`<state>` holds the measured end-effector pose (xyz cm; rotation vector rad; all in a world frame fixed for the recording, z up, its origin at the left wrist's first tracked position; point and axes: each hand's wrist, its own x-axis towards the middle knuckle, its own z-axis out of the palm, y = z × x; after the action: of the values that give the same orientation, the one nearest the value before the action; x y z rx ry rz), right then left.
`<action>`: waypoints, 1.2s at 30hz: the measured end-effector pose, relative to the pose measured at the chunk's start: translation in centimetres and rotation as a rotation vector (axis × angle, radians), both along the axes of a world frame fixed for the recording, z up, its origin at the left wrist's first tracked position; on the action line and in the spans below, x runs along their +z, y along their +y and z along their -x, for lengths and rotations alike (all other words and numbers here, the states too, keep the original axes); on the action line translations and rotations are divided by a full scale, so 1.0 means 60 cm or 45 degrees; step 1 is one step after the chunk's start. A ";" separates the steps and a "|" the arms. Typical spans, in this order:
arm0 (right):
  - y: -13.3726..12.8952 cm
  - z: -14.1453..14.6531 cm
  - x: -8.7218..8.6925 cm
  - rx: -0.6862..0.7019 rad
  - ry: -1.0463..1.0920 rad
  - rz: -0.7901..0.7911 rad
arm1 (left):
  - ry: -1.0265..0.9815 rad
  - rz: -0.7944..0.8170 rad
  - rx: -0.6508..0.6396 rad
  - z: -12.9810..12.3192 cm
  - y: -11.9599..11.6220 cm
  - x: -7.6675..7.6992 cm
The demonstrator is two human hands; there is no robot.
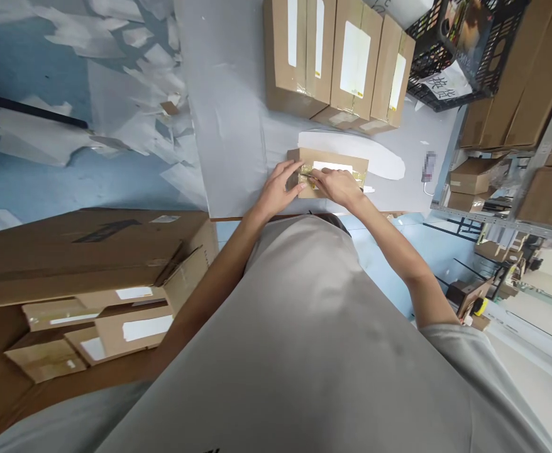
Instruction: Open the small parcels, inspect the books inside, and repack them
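Note:
A small cardboard box (361,165) lies at the near edge of the grey table, with a white label and shiny tape (305,170) on its upper face. My left hand (276,190) rests at the left end of this box, thumb and fingers spread apart and touching it. Over the taped part, my right hand (339,187) is closed in a pinch, fingertips pointing left toward the other hand. A thin dark shape shows at those fingertips, too small to name. Just behind the box is a sheet of white paper (384,156).
Several taped, labelled boxes (323,104) stand at the table's far side. Beside them is a black crate (486,82). A large open carton (92,251) with smaller boxes stands at left. Paper scraps (148,126) litter the blue floor. Shelves (483,217) hold boxes at right.

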<state>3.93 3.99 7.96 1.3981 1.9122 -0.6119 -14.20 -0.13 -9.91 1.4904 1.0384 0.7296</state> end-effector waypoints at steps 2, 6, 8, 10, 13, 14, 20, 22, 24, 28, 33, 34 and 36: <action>0.000 0.001 -0.001 0.006 -0.018 -0.004 | -0.006 0.002 -0.003 -0.001 0.000 -0.003; 0.005 0.004 -0.002 0.029 -0.051 0.001 | -0.025 -0.003 0.000 -0.003 0.001 -0.008; 0.010 0.008 -0.003 0.050 -0.055 0.003 | -0.024 -0.004 0.003 -0.004 0.001 -0.009; 0.016 0.013 -0.001 0.082 -0.049 0.005 | -0.021 -0.007 0.003 -0.004 0.001 -0.009; 0.027 0.023 0.005 0.145 -0.045 0.010 | -0.027 -0.016 0.007 -0.006 0.000 -0.010; 0.030 0.026 0.007 0.170 -0.048 0.009 | -0.030 -0.013 0.010 -0.006 0.000 -0.010; 0.034 0.040 0.018 0.320 -0.084 0.011 | -0.014 0.032 0.001 -0.007 -0.007 -0.001; 0.035 0.041 0.016 0.348 -0.089 0.008 | 0.000 0.042 0.002 -0.006 -0.008 0.003; 0.036 0.039 0.013 0.373 -0.079 -0.002 | 0.018 0.047 0.009 -0.006 -0.008 0.008; 0.039 0.010 0.007 0.381 -0.105 0.002 | 0.046 0.044 0.043 -0.006 -0.008 0.012; 0.029 -0.071 0.011 0.308 -0.292 0.073 | 0.038 0.040 0.064 -0.008 -0.010 0.012; 0.025 -0.086 0.012 0.302 -0.305 0.064 | 0.038 0.042 0.067 -0.009 -0.010 0.012; 0.018 -0.109 0.012 0.290 -0.310 0.042 | 0.043 0.050 0.072 -0.011 -0.011 0.013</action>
<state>10.48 5.09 8.69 1.1552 1.8219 -0.3451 -13.53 -0.80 -9.13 1.4492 1.1187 0.7222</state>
